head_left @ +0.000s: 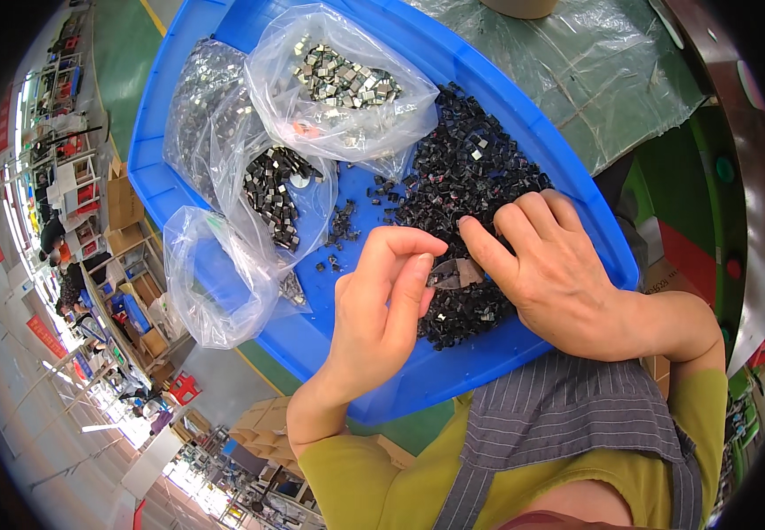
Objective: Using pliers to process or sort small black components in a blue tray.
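Head view: bags (269, 93) beside black parts (466, 168), some probably behind right hand (555, 274).

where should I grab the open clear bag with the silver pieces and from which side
Probably gather the clear bag by its loose near edge, coming from your side with the left hand, the nearer one. Its mouth gapes upward and slack film spreads beyond the silver pieces, so there seems enough to pinch without digging into them.
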`<state>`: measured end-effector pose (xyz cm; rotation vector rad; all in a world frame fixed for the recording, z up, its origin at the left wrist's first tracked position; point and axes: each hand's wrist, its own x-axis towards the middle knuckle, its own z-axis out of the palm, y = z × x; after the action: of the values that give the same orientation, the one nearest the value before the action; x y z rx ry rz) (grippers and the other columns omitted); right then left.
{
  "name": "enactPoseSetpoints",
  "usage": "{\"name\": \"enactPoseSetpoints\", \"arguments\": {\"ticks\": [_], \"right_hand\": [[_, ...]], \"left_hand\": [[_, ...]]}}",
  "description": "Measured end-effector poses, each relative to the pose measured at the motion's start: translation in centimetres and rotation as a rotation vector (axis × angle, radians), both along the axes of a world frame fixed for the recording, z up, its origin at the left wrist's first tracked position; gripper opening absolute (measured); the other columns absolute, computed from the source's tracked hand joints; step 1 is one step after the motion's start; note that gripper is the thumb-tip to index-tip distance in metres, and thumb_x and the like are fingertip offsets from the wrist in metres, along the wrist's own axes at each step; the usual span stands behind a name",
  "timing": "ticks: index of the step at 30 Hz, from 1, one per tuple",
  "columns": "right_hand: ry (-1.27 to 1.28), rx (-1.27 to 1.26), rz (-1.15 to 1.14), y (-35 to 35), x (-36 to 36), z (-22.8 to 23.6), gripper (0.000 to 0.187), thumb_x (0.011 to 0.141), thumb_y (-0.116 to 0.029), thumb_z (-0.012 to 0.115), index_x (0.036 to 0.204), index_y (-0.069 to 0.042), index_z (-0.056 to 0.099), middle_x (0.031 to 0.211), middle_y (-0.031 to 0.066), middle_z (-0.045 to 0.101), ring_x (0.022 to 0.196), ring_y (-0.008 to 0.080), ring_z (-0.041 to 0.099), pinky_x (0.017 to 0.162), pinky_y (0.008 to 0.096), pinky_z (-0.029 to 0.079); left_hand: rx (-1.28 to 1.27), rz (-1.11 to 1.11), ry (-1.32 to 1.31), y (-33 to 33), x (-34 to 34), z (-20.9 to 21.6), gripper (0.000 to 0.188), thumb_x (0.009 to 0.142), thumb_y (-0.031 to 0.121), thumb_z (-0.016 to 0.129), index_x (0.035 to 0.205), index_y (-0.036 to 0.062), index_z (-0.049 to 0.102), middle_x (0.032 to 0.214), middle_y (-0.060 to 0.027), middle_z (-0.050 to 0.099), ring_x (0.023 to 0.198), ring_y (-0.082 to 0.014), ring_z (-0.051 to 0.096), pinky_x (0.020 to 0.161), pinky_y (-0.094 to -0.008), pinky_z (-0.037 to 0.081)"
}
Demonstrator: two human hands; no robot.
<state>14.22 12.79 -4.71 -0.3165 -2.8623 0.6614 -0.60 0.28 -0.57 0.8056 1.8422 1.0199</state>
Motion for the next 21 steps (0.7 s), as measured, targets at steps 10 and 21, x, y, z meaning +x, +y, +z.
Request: {"name": "enactPoseSetpoints", "arguments": {"ticks": [10,21], "right_hand": [[-0.047,-0.022,0.029,-0.1,0.2,0.2,0.03,0.074,-0.01,0.058,0.102,-0.002,0.054,0.08,0.0071,0.048,0.079,0.0221,0.049,0.07,0.0342,0.038],[-0.01,-0.092,0.035,-0.2,0.0,0.1,0.025,0.076,-0.009,0.057,0.099,-0.002,0.055,0.076,0.007,0.048,0.074,0.0222,0.051,0.066,0.0343,0.039]], "left_hand": [[-0.062,0.019,-0.038,0.1,0.2,0.2,0.011,0.099,0.009,0.047,0.104,0.0027,0.055,0.076,0.0034,0.053,0.056,0.0009,0.041,0.048,-0.0138,0.031],[-0.015,0.051,-0.09,0.2,-0.2,0.8,0.013,0.098,0.005,0.047,0.104,0.0022,0.057,0.063,0.0014,0.053,0.052,-0.0015,0.045,0.046,-0.0183,0.034]]}}
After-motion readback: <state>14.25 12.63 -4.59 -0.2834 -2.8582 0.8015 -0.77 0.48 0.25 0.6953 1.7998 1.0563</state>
